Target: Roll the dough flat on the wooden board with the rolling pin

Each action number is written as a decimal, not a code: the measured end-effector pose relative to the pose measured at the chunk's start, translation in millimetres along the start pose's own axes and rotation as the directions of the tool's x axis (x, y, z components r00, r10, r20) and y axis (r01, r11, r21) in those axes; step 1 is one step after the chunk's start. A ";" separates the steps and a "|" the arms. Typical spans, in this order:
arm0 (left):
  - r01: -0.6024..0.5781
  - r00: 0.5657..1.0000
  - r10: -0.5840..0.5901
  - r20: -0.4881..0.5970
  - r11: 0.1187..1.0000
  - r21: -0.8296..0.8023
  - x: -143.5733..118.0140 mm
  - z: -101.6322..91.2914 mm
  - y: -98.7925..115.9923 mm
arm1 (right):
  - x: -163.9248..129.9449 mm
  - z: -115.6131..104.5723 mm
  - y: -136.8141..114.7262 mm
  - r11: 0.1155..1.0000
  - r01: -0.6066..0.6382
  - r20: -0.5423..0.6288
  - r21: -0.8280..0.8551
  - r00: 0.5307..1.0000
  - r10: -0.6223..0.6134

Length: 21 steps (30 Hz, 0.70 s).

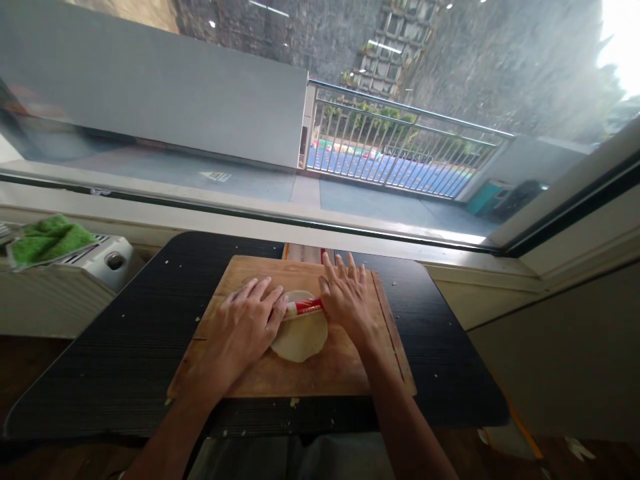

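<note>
A flattened round of pale dough (301, 339) lies on a wooden cutting board (320, 380). Across its upper part rests a slim red-and-white tube (306, 307), which looks like a marker or a glue stick; its two ends are hidden under my hands. My left hand (253, 313) lies palm down over the tube's left end, fingers stretched out and slightly apart. Over the right end is my right hand (346, 293), also palm down, its fingers extended forward and spread. Neither hand is wrapped round the tube.
The board sits on a black table (135, 333) dotted with small crumbs. Behind the board, a flat box (303, 253) partly shows. At left, a green cloth (50, 241) lies on a white appliance (107, 260). A window sill (250, 220) borders the table's far side.
</note>
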<state>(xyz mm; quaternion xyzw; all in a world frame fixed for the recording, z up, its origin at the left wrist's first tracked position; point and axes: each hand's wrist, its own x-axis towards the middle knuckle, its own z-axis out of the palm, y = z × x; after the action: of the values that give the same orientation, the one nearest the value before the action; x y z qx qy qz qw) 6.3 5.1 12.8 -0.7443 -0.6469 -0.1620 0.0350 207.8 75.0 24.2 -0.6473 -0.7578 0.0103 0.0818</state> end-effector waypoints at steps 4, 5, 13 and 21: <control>-0.015 1.000 0.014 -0.019 1.000 -0.012 -0.5 0.7 -0.7 | 7.5 2.8 0.6 0.999 0.035 -0.001 0.013 0.999 -0.035; -0.017 0.999 0.017 -0.028 1.000 -0.020 -0.9 1.7 -1.0 | 5.5 3.6 1.3 0.999 0.044 -0.014 0.015 0.999 -0.043; -0.071 0.996 0.068 -0.055 0.996 -0.055 -2.7 10.9 -4.6 | -42.6 12.8 10.3 0.998 0.041 -0.128 0.046 0.991 -0.035; -0.128 0.991 0.124 -0.046 0.988 -0.085 -1.0 14.3 -6.1 | -115.0 15.0 0.4 0.998 0.047 -0.223 0.050 0.974 -0.035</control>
<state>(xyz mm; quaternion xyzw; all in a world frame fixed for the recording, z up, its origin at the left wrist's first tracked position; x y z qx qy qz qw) 3.0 8.9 -2.0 -0.7811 -0.5899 -0.2031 0.0255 223.2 -36.5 -3.4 -0.6262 -0.7564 -0.0430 0.1838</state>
